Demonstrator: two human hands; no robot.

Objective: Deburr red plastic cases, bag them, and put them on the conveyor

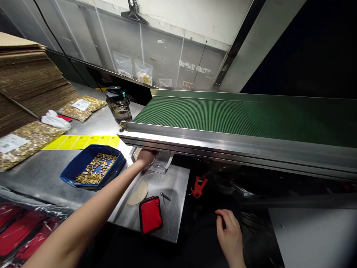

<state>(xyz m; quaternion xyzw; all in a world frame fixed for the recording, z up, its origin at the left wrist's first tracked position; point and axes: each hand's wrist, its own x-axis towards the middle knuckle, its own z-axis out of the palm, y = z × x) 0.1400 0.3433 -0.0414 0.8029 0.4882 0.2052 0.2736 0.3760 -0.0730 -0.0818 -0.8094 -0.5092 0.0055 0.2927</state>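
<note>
My left hand reaches under the near rail of the conveyor, over a clear plastic tray. Its fingers are hidden there, so its grip cannot be told. My right hand hangs above the dark area at the lower right, loosely bent, thumb apart from the fingers, with nothing visible in it. Below the tray, a red square piece with a black frame lies on the metal table. Near it are a round beige disc and a small metal part.
The green conveyor belt crosses the right side. A blue bin holds small brass-coloured pieces. Bags of similar pieces, a water bottle, yellow labels and stacked cardboard lie left. An orange tape dispenser sits below the conveyor.
</note>
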